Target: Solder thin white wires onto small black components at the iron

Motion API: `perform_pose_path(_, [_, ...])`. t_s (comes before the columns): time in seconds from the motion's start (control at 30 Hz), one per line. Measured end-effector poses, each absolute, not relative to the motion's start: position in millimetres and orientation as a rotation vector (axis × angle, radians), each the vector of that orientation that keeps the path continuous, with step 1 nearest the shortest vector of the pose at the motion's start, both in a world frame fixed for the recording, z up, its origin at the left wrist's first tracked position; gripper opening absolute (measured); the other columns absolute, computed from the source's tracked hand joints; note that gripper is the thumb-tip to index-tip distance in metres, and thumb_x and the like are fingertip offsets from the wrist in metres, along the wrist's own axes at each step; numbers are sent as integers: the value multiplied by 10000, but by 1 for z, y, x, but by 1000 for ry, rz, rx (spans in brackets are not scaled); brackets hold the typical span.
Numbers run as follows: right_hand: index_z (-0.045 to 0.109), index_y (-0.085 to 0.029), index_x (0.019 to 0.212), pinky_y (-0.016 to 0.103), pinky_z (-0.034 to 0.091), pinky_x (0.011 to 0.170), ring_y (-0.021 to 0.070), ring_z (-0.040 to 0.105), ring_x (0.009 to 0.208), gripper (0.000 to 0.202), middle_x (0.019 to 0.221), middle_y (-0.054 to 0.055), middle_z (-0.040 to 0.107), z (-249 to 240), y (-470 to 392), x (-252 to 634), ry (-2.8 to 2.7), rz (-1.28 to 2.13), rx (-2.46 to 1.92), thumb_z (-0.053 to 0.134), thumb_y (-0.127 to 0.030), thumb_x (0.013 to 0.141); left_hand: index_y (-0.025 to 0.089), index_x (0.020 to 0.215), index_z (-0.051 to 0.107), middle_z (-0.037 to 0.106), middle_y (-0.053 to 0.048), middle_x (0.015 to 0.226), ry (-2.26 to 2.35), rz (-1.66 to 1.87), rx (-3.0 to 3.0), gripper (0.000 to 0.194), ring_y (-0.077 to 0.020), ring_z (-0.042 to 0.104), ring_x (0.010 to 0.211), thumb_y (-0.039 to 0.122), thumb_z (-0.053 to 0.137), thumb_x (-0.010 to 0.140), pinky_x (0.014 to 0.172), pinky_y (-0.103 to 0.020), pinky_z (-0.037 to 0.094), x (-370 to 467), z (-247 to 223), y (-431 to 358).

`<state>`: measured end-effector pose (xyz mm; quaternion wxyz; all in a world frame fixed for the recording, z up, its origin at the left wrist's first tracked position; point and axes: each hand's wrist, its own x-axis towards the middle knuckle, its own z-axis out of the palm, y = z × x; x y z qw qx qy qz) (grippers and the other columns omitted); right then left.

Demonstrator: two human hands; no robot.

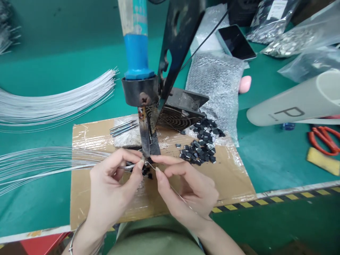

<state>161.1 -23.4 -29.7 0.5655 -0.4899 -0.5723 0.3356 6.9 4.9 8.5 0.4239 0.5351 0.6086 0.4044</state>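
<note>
A soldering iron (137, 53) is clamped upright, its tip pointing down between my hands. My left hand (117, 184) is closed in a pinch just below the tip; what it grips is tiny and mostly covered by the fingers. My right hand (188, 184) pinches a thin solder wire (174, 191), whose end reaches the tip and whose length runs back over the palm. Thin white wires (53, 159) pass behind my left hand toward the tip. Below the fingertips lie several small black parts (146, 172), partly hidden.
Cardboard (225, 184) lies under the work. A black iron stand (180, 46), a fan (183, 109) and a pile of black connectors (199, 150) stand close by. A wire bundle (66, 106) lies left; bubble wrap (215, 81), a phone (236, 42), a white tube (289, 101) and red-handled pliers (322, 140) lie right.
</note>
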Motion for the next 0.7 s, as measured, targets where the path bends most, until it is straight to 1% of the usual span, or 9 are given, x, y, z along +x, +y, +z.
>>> perform_pose_path(0.23, [644,-215,879,277,684,837,186,844,899,208,1022,72,856,-27,-22,160,-1348,774,-1177,708,-17,887,219,783,740,776,22,849,1519,1020,1330,155,-107,727,786,84,738,860,681,-141,547,7,7,5])
perform_pose_path(0.33, [639,-223,870,303,692,839,201,847,891,202,1016,79,857,-27,-21,159,-1338,767,-1184,701,-32,897,213,774,725,771,24,829,1514,996,1332,158,-110,720,773,80,739,860,686,-149,549,7,8,6])
perform_pose_path(0.5, [642,-236,891,322,711,812,218,849,876,206,1019,89,862,-26,-21,160,-1364,745,-1202,696,-38,906,215,783,735,769,30,826,1520,989,1339,150,-91,687,720,88,748,863,627,-143,506,6,9,6])
perform_pose_path(0.7, [646,-234,899,340,719,842,230,850,893,210,1047,97,861,-25,-22,160,-1381,727,-1213,706,-33,899,225,783,737,774,41,841,1510,1012,1331,179,-90,718,778,66,734,865,683,-131,534,9,10,5])
